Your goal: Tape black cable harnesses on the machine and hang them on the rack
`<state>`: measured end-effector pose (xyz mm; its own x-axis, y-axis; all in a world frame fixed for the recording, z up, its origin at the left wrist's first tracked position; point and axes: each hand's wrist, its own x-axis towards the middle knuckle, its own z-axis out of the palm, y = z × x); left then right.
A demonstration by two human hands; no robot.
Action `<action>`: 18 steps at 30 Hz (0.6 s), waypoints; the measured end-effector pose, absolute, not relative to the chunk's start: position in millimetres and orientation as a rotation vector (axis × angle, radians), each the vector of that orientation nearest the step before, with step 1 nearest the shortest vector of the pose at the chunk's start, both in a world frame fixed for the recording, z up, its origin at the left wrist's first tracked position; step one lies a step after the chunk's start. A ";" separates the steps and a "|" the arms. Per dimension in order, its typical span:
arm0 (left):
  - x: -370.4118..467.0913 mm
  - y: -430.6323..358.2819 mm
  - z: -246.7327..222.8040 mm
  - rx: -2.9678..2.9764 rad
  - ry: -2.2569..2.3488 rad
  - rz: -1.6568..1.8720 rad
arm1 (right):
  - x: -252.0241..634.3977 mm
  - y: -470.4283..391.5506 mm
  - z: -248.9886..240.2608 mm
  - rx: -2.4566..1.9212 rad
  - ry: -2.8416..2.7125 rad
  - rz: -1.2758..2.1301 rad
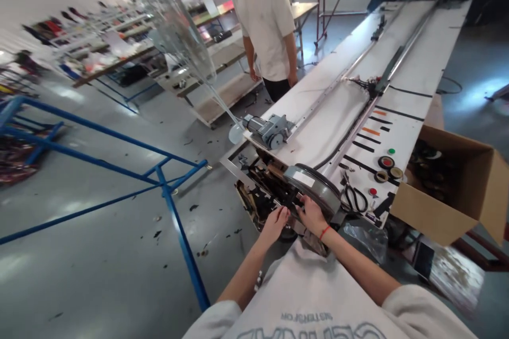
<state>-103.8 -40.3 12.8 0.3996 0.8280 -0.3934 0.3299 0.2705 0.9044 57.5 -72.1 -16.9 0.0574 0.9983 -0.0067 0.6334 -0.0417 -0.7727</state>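
Both my hands are at the near end of a long white table [330, 69], beside a grey round machine part [308, 183] with a white label. My left hand [277, 220] has its fingers pinched together over the dark clutter at the table's end; something small and pale shows at its fingertips, too small to name. Close by on the right, my right hand [311, 214], with a red cord at the wrist, has its fingers curled against dark material under the round part. What it grips is hidden. Scissors [353, 196] with black handles lie right of the round part.
A grey motor [268, 130] sits on the table's left edge. Tape rolls [385, 162] and black strips lie at the right. An open cardboard box [441, 212] stands right, a blue metal frame [159, 175] left. Behind are a fan [178, 26] and a person [264, 26] in a white shirt.
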 end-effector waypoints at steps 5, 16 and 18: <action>-102.0 -40.2 6.7 1.361 1.135 0.467 | 72.1 -59.8 -30.1 -1.553 -1.561 0.663; -103.0 -40.2 2.9 1.871 1.125 0.288 | 74.4 -58.3 -2.0 -1.421 -1.740 0.647; -100.6 -42.5 3.9 1.935 1.154 0.227 | 72.4 -49.4 5.9 -1.414 -1.811 0.619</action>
